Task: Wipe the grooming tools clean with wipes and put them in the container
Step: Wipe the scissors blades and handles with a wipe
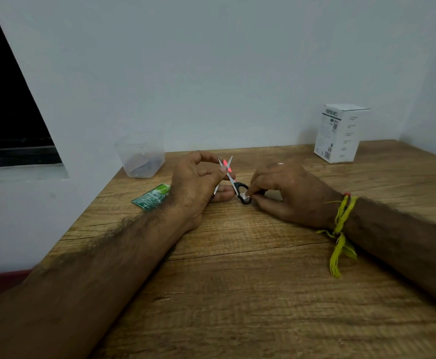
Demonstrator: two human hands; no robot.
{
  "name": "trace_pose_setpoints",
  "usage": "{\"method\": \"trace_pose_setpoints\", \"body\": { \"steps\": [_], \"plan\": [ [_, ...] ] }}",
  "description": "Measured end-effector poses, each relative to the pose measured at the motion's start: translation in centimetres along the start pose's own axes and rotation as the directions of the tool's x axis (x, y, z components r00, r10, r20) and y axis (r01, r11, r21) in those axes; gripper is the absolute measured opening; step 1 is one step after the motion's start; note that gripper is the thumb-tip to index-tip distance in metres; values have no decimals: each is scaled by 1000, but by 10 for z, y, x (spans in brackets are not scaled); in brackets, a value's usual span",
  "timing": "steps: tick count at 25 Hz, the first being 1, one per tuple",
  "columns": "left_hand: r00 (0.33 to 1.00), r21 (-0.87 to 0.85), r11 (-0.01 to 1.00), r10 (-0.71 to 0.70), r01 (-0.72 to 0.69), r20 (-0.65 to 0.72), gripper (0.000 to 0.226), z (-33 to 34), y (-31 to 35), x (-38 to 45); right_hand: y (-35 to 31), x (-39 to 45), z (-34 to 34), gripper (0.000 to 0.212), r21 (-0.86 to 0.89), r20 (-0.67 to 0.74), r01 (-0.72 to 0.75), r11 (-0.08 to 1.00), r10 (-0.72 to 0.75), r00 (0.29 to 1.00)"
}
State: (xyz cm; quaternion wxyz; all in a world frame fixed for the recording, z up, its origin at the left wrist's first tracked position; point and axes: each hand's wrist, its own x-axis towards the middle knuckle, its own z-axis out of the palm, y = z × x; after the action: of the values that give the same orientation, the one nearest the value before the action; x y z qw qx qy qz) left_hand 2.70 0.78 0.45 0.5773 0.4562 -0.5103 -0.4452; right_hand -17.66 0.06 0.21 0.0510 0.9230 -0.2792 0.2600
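Note:
Small scissors with black handle loops and open metal blades, marked red near the tips, are held just above the wooden table. My left hand pinches them at the blades. My right hand pinches a small white wipe against one black handle loop. A clear plastic container stands at the back left by the wall, with bluish items inside that I cannot make out. A green wipe sachet lies flat on the table, left of my left hand.
A white printed carton stands at the back right near the wall. The wooden table ends at a left edge running diagonally along the white wall. A yellow thread band hangs from my right wrist.

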Motion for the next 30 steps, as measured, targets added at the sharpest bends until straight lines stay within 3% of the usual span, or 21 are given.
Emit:
{"method": "trace_pose_setpoints", "body": {
  "steps": [13, 23, 26, 30],
  "plan": [
    [1000, -1, 1000, -5, 5, 5, 16, 1, 0, 1, -3, 1, 0, 16, 23, -72, -59, 998, 61, 996],
    [1000, -4, 1000, 14, -14, 24, 21, 3, 1, -2, -6, 6, 8, 8, 34, -149, -136, 990, 139, 979],
    [999, -28, 999, 23, -22, 29, 21, 3, 0, -3, -15, 12, 9, 10, 48, -199, -98, 994, 106, 974],
    [999, -10, 999, 38, -38, 31, 22, 3, -1, -4, -12, 6, 5, 12, -46, -193, -148, 988, 137, 972]
  ]
}}
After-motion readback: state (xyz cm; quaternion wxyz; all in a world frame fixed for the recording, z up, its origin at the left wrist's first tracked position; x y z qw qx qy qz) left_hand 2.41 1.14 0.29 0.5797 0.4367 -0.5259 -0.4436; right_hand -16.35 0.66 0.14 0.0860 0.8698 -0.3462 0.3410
